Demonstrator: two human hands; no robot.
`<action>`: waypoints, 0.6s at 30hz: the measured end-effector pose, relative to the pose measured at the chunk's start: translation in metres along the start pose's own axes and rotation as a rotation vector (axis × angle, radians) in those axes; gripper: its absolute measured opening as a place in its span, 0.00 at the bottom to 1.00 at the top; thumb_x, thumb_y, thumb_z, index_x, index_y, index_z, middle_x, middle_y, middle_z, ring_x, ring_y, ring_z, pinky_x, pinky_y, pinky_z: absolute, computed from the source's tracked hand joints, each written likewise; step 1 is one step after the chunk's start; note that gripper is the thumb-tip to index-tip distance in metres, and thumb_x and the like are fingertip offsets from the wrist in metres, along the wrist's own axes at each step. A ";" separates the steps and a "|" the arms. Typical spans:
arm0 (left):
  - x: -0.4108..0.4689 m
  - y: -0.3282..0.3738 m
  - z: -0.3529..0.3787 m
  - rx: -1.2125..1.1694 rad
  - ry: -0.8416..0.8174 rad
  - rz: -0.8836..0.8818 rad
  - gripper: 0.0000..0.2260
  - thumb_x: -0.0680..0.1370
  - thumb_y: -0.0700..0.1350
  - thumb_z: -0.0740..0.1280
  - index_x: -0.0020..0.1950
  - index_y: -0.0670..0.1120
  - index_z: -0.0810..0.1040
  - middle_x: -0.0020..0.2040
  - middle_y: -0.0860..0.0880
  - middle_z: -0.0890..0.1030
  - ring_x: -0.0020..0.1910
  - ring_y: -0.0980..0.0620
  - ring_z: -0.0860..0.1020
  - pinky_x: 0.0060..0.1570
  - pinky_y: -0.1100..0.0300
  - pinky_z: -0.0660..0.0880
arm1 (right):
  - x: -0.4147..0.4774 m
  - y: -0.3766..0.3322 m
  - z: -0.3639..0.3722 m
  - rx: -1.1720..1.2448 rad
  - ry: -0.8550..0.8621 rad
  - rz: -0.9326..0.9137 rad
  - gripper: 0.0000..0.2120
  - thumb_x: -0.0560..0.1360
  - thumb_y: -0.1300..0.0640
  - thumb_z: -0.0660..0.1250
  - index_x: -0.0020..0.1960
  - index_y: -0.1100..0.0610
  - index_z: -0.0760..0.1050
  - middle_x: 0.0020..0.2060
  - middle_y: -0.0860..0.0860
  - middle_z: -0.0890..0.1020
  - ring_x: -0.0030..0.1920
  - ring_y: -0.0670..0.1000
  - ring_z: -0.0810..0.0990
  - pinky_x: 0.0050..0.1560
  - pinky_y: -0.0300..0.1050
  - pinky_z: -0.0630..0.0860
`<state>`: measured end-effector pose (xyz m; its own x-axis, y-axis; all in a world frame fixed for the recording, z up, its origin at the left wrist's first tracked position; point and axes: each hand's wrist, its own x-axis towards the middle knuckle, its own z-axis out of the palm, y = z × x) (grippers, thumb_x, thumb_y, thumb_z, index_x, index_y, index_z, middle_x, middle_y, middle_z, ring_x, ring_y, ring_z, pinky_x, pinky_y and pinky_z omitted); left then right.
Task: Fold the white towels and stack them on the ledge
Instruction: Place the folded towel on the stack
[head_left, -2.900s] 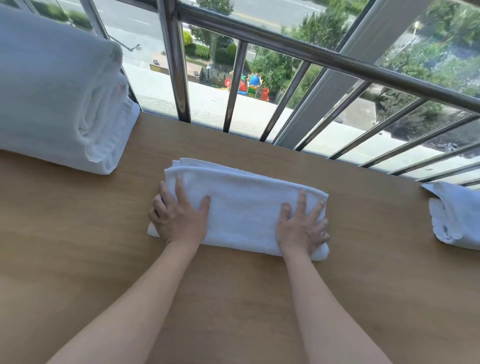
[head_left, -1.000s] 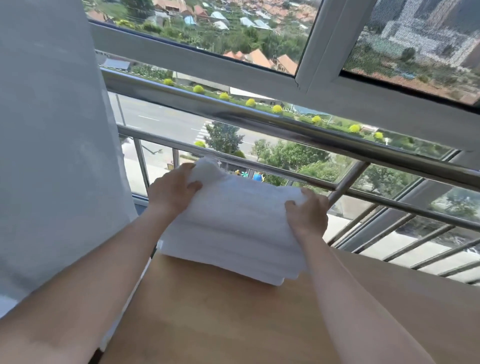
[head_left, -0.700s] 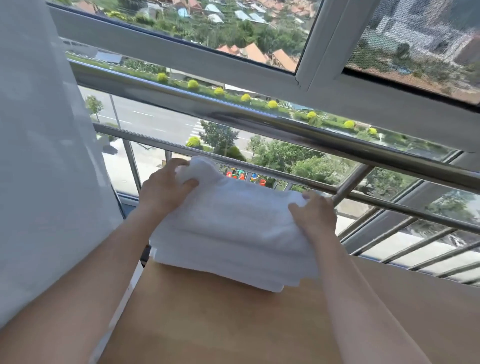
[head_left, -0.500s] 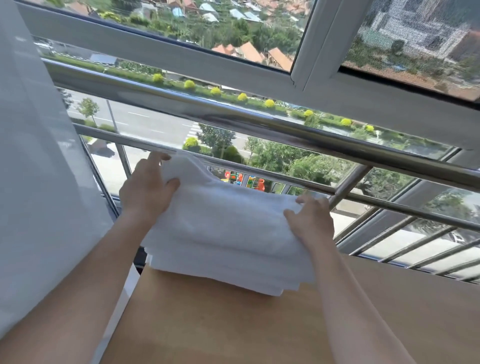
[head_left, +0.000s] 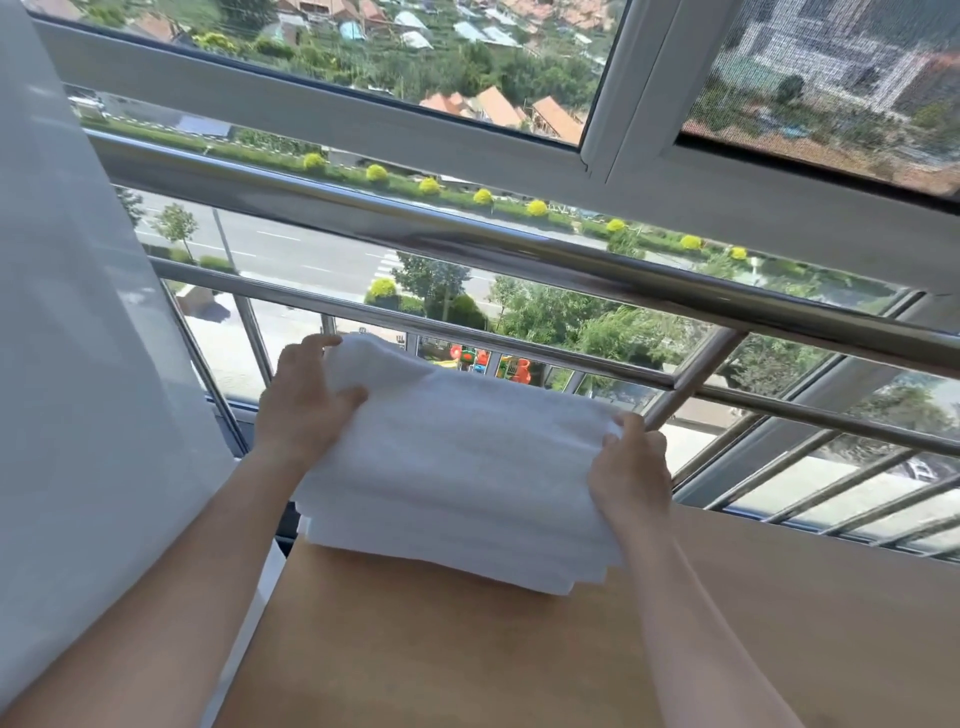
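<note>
Towel (head_left: 457, 467): folded, white — over ledge (head_left: 519, 654) corner.
Left hand (head_left: 304, 408): grips towel's left end.
Right hand (head_left: 631, 470): grips right end.

Lit brightly by daylight coming through the window (head_left: 332, 62) ahead. Glints in hard white streaks along the steel rail (head_left: 519, 249). Washes the white towel (head_left: 457, 467) nearly flat, leaving only faint folds. Drops a soft, thin shadow under its near edge on the ledge (head_left: 519, 670). Bows straight lines toward the frame edges; looks slightly soft throughout, palest at the left curtain (head_left: 78, 364).
</note>
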<state>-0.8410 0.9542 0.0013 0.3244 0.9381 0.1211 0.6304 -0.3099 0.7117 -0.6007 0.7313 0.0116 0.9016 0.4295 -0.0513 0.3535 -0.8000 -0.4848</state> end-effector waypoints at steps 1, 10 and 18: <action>0.001 0.003 -0.001 -0.001 0.021 0.038 0.27 0.72 0.46 0.74 0.69 0.53 0.69 0.65 0.47 0.72 0.60 0.43 0.75 0.52 0.51 0.69 | 0.002 0.000 -0.001 -0.010 0.002 0.012 0.16 0.83 0.55 0.54 0.71 0.52 0.66 0.64 0.59 0.69 0.58 0.64 0.76 0.49 0.51 0.66; -0.001 0.005 -0.002 0.163 0.063 0.120 0.18 0.76 0.42 0.71 0.65 0.45 0.75 0.65 0.42 0.75 0.61 0.37 0.74 0.59 0.45 0.71 | 0.005 -0.011 -0.005 -0.227 0.040 0.007 0.21 0.78 0.60 0.56 0.71 0.56 0.66 0.66 0.59 0.68 0.64 0.63 0.70 0.63 0.54 0.67; -0.015 0.039 0.020 0.443 0.154 0.369 0.12 0.77 0.44 0.69 0.60 0.45 0.79 0.73 0.39 0.70 0.78 0.38 0.58 0.72 0.45 0.52 | -0.013 -0.065 0.023 -0.112 0.061 -0.533 0.20 0.80 0.52 0.60 0.71 0.51 0.70 0.69 0.53 0.71 0.70 0.58 0.68 0.68 0.55 0.60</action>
<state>-0.8067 0.9249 0.0133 0.4926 0.7575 0.4284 0.7404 -0.6235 0.2510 -0.6409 0.7875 0.0231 0.6023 0.7649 0.2283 0.7865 -0.5197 -0.3338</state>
